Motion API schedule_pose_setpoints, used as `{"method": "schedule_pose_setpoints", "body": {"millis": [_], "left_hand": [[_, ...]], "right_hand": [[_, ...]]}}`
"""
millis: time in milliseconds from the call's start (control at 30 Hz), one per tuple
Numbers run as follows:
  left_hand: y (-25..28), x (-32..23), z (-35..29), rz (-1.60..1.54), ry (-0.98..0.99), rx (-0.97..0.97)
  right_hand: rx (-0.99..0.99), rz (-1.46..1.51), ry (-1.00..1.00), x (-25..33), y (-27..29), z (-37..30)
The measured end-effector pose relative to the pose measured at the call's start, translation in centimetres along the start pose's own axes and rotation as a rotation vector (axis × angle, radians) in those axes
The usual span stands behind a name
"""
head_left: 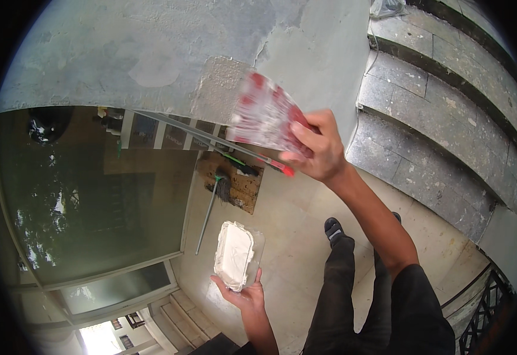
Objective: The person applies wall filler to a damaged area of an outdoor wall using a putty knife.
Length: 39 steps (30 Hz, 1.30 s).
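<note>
My right hand [322,145] is closed around a wide red putty spreader [267,115] smeared with white paste and blurred by motion. The spreader's broad edge overlaps a rough, pale patch [218,83] on the grey wall [152,35]; whether it touches the wall I cannot tell. Lower down, my left hand [248,296] supports a rectangular tub [257,257] from below, fingers curled at its sides. Thick white putty [235,251] fills the tub and clings to its rim.
Stone steps [412,106] rise along the right. A large glass pane [104,201] stands at the left. A broom [210,207] and a brown mat [243,189] lie on the tiled floor [288,254] beyond my feet. Long poles [199,136] cross below the wall.
</note>
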State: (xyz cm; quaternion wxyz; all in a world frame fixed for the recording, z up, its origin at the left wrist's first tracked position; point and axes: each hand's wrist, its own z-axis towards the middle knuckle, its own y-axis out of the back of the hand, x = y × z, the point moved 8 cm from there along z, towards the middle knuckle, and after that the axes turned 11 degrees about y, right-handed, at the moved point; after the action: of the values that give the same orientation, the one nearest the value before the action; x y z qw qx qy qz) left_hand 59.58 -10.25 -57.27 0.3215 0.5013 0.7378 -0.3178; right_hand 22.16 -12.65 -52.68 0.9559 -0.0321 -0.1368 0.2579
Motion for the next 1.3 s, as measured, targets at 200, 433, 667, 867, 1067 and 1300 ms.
{"method": "schedule_pose_setpoints", "body": {"millis": [200,433,667,867,1067,1300], "left_hand": [[-1.1,-0.2,-0.6,-0.169,-0.021,0.013],[-0.6,-0.2,-0.1,-0.197,-0.027,0.069],[-0.2,-0.2,-0.1,-0.195,-0.024,0.039],[-0.3,0.0,-0.3,-0.174,-0.011,0.031],[0.5,-0.2,-0.6,-0.179,-0.030,-0.034],[0.7,0.0,-0.3,-0.156,-0.017,0.013]], "right_hand": [[-0.058,-0.033,0.014,0.2,-3.8,6.2],[0.234,-0.080,-0.106,-1.2,-0.8,-6.8],[0.102,-0.064,-0.095,0.8,0.9,-5.3],[-0.006,-0.070,0.068,2.5,-1.9,0.7],[0.034,-0.224,0.060,1.5,-2.9,-1.0],[0.129,-0.184,-0.095,-0.2,0.6,-6.8]]}}
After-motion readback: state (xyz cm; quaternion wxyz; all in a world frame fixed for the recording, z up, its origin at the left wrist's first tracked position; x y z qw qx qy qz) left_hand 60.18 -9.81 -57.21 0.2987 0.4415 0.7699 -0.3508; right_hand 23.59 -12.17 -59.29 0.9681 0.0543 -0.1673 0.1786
